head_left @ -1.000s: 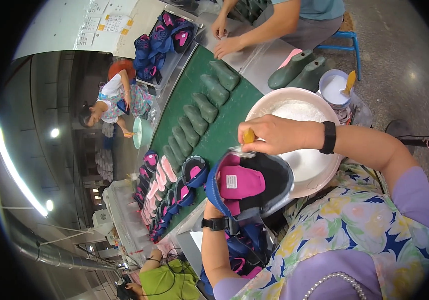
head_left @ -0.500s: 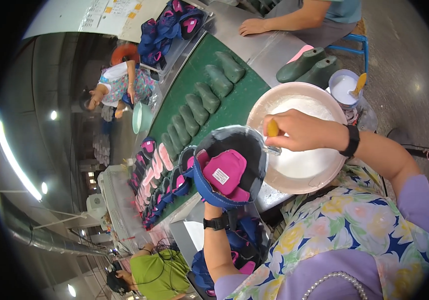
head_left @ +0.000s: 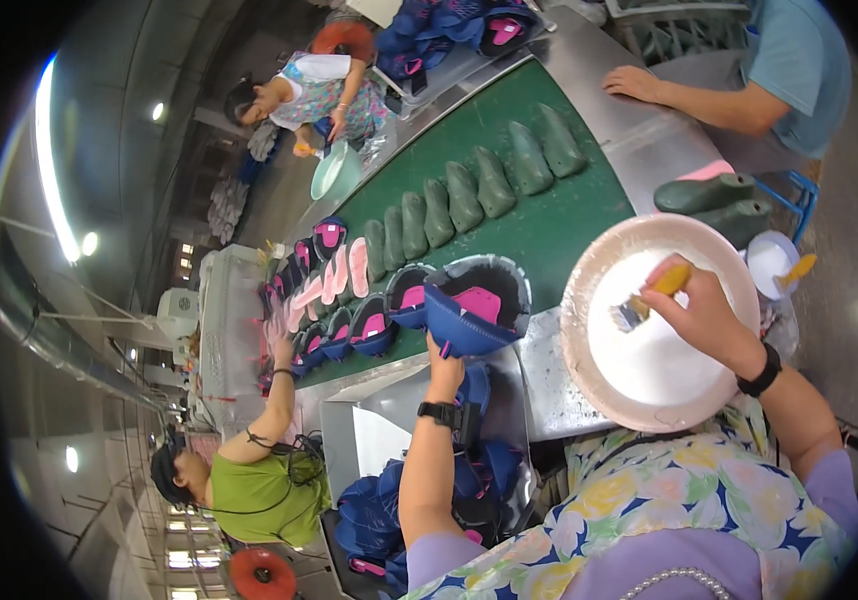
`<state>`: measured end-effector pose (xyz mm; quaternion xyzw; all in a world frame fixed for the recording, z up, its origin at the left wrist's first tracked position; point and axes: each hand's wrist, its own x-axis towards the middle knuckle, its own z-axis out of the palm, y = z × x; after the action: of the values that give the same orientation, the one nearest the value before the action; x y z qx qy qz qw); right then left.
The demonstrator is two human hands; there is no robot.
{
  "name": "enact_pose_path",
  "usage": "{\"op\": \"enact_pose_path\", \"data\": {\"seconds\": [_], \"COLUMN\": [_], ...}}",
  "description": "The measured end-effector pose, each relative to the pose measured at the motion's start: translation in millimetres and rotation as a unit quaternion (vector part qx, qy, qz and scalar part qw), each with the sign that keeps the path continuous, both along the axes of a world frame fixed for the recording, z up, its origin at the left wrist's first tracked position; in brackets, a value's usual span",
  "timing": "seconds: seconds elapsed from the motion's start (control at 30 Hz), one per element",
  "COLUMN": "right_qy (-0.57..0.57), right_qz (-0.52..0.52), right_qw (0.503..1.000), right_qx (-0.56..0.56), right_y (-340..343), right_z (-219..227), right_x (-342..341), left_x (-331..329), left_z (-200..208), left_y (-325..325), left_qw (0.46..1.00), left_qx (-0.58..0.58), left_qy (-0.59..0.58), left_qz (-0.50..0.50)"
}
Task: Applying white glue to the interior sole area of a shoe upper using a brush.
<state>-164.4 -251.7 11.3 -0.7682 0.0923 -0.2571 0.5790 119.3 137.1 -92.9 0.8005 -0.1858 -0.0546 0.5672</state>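
My left hand point(head_left: 443, 372) grips a dark blue shoe upper point(head_left: 467, 328) from below, at the near edge of the green work surface. Black lining and a bright pink insole show inside its tilted opening, and whitish wet liquid coats the rim. Most of the left fingers are hidden behind the upper. In my right hand point(head_left: 701, 318) is a paint brush point(head_left: 671, 279) with a yellow handle, its bristles pointing left. The brush is above the white liquid point(head_left: 639, 365) in a wide pale pink basin point(head_left: 581, 385); I cannot tell whether the bristles touch the liquid.
Several dark green shoe lasts point(head_left: 464, 198) line the green belt point(head_left: 549, 225), with more blue uppers point(head_left: 373, 330) beyond. A tray of uppers point(head_left: 369, 510) sits beside my left arm. Right of the basin is a white pot point(head_left: 771, 262). Co-workers sit around; one hand point(head_left: 631, 84) rests on the metal table.
The brush has left the upper's rim and is now over the basin. My left hand has tipped the upper away. My view has shifted, and a co-worker in green now reaches toward the belt.
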Motion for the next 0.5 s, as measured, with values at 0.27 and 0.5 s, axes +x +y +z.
{"op": "enact_pose_path", "data": {"seconds": [0.27,0.5], "right_qy": [0.069,0.125], "right_qz": [0.034,0.031], "right_qw": [0.997,0.992], "right_qx": [0.014,-0.019], "right_y": [9.6,-4.7], "right_z": [-8.5,-18.3], "right_x": [5.2,12.0], "left_x": [81.2,93.5], "left_z": [-17.2,42.2], "left_y": [-38.3,16.5], "left_qw": [0.961,0.982], "left_qx": [-0.081,0.070], "left_qy": [0.261,0.121], "left_qz": [0.035,0.128]}}
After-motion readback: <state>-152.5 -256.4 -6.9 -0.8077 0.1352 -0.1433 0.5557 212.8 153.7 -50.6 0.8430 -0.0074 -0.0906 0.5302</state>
